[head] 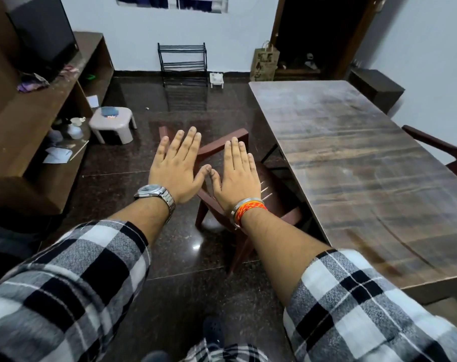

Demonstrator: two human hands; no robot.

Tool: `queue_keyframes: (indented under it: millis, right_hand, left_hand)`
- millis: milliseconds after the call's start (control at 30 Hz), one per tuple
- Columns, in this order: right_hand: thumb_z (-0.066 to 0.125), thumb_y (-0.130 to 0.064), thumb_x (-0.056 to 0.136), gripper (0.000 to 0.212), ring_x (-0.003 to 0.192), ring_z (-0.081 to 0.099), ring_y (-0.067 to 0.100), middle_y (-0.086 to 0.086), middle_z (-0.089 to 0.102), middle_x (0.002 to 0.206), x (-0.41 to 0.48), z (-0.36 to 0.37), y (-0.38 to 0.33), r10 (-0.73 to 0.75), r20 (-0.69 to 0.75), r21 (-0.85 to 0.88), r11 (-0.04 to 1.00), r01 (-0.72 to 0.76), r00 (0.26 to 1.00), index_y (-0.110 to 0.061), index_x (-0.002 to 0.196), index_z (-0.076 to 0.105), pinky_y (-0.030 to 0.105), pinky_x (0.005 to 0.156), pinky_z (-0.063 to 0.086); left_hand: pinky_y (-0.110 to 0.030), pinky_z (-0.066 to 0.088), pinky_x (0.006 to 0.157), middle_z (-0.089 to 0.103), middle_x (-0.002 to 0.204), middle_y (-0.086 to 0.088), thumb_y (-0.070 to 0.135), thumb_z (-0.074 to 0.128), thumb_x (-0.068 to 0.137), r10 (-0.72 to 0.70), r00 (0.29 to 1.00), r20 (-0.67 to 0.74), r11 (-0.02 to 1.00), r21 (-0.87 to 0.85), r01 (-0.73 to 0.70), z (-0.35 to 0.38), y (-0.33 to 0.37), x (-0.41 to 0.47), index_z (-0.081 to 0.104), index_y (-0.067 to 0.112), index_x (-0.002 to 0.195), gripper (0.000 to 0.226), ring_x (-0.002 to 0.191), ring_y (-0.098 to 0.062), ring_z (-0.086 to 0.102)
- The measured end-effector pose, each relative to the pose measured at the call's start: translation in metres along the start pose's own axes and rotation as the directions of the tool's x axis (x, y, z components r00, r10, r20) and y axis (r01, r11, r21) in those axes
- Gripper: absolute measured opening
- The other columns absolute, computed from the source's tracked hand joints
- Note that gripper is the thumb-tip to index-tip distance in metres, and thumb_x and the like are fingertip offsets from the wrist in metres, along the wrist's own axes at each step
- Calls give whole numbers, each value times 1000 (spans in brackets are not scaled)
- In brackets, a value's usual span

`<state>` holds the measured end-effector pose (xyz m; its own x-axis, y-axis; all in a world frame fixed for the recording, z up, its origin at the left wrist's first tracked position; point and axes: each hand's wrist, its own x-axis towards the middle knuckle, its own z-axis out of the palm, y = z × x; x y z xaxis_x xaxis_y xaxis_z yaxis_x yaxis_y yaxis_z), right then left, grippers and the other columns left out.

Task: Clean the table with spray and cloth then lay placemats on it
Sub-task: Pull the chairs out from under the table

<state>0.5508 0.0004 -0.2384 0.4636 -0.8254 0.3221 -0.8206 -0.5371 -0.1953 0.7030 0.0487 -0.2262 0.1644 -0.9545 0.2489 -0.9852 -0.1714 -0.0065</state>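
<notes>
At the bottom edge a dark shoe [213,330] is seen on the dark polished stone floor [170,257]. Two forearms in black-and-white checked sleeves [65,270] are stretched forward. The left hand [176,168] and the right hand [236,176] are held flat, palms down, fingers straight and close together, thumbs spread so that their tips nearly meet. Nothing is gripped by either. A silver metal wristwatch [154,192] is worn on the left wrist, and an orange thread band [249,208] with a metal bangle on the right.

Both hands are held in the air over a reddish-brown plastic chair [279,205], which is set just beside one long edge of the long dark wooden table [366,178]. Pale streaks of reflected light are seen on the tabletop. A second reddish-brown chair [436,145] is seen at the opposite long edge.

Across the floor, a brown wooden shelf unit [26,126] is placed along the wall. On its lower shelf stands a pale translucent spray bottle [74,128], well apart from the table. Near the unit, blue folded fabric [108,111] is laid on a pale plastic stool [117,124]; whether it is the cloth or a placemat cannot be told. A black television [43,30] is set on the unit's top.

Against the far white wall a black metal rack [183,64] and a brown paper bag [265,64] are seen.
</notes>
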Motion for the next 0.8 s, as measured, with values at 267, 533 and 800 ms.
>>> queue_keyframes:
  millis: [267, 533, 800]
  right_hand:
    - [31, -48, 97, 73, 148, -1, 24, 12, 2, 160, 23, 59, -30, 52, 206, 35, 998, -60, 977, -5, 151, 6, 38, 120, 2]
    - [26, -61, 94, 82, 147, 7, 26, 14, 12, 159, 41, 104, -65, 307, 324, 9, 945, -327, 895, -3, 151, 13, 37, 120, 9]
    - [22, -77, 85, 76, 89, 65, 29, 7, 69, 98, 53, 111, -105, 614, 240, -275, 786, -554, 752, -14, 95, 62, 37, 70, 46]
  left_hand:
    - [-40, -8, 125, 3, 173, 4, 60, 4, 92, 55, 983, 175, 997, -72, -43, 56, -51, 28, 7, 19, 164, 83, 159, -16, 4]
    - [-47, -5, 126, -2, 172, 7, 70, -3, 84, 289, 904, 316, 954, -177, -243, 102, -111, 77, 4, 21, 165, 94, 159, -15, 0]
    - [-51, -11, 123, -5, 173, 6, 74, 19, 97, 492, 786, 375, 859, -354, -369, 129, -140, 110, 3, 20, 165, 88, 158, -23, -12]
